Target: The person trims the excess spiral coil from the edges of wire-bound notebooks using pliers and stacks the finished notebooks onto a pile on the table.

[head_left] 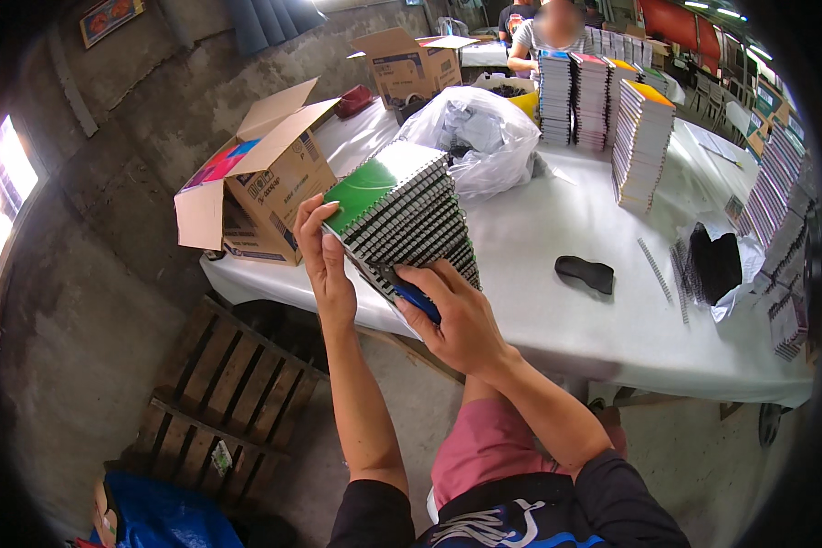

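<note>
A tall stack of spiral notebooks (pixel 420 219) with a shiny green top cover stands at the table's near edge, its wire-bound spines facing me. My left hand (pixel 324 251) grips the stack's left side, fingertips curled onto the green cover and thumb by the spines. In my right hand (pixel 457 315) are blue-handled pliers (pixel 418 300), their dark jaws against the coils low on the stack. The jaw tips are partly hidden, so whether they bite a wire I cannot tell.
Left of the stack sits an open cardboard box (pixel 279 196). A clear plastic bag (pixel 484 137) lies behind it. To the right are more notebook stacks (pixel 644 146), a black curved object (pixel 584 274) and loose wire coils (pixel 656 269). Across the table is another person (pixel 543 41).
</note>
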The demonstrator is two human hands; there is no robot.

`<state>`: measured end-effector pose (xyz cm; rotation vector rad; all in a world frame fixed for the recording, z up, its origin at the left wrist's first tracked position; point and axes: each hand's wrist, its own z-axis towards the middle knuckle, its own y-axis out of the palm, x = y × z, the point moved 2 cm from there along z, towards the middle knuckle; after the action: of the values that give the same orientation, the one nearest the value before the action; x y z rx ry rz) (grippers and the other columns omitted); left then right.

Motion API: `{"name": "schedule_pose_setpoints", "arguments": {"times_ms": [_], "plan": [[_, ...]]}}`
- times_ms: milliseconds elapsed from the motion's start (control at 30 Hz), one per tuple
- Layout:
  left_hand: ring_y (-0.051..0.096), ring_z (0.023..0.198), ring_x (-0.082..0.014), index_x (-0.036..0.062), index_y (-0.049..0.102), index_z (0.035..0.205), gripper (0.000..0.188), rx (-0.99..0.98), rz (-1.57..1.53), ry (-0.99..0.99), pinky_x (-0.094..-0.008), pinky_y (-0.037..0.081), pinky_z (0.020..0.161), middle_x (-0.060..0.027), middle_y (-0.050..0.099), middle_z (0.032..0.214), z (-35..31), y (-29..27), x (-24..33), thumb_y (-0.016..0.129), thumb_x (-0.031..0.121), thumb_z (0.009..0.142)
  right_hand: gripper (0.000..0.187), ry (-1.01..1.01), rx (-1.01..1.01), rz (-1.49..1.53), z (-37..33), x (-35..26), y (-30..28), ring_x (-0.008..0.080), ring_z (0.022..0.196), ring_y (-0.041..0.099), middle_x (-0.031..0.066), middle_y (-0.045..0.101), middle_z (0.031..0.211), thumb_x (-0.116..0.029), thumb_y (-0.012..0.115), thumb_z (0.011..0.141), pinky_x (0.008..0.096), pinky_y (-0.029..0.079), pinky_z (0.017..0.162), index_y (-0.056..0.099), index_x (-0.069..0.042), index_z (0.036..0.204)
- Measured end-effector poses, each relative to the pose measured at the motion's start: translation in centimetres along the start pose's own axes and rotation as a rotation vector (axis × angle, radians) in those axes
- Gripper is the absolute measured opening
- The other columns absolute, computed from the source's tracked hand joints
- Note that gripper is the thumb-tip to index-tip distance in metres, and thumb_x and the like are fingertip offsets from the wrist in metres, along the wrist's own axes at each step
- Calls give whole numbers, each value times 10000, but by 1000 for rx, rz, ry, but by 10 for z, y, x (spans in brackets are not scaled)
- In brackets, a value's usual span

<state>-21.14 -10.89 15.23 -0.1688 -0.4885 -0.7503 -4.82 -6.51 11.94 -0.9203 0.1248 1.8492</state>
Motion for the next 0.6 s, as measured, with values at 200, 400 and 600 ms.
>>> {"name": "schedule_pose_setpoints", "arguments": {"times_ms": [200,400,600], "plan": [[313,1277,-185,92,474,1205,373,-25,34,-15,-323,226,1067,-78,346,1353,0,-2,0,361,368,980,365,-98,112,-211,2,-8,-6,264,927,519,82,513,989,-269,595,835,404,342,771,521,-139,1168],[313,1277,-190,84,467,1210,386,-26,21,-16,-329,225,1070,-83,344,1354,-1,-2,-1,367,374,977,360,-84,105,-166,4,-9,-6,256,909,529,72,520,969,-257,610,826,402,370,735,534,-141,1158],[334,1264,-194,82,461,1217,381,-31,30,-18,-333,245,1061,-85,332,1362,-1,-3,-5,357,363,981,348,-65,78,-96,0,-7,-3,248,913,535,65,527,955,-253,622,817,398,384,734,556,-136,1138]]}}
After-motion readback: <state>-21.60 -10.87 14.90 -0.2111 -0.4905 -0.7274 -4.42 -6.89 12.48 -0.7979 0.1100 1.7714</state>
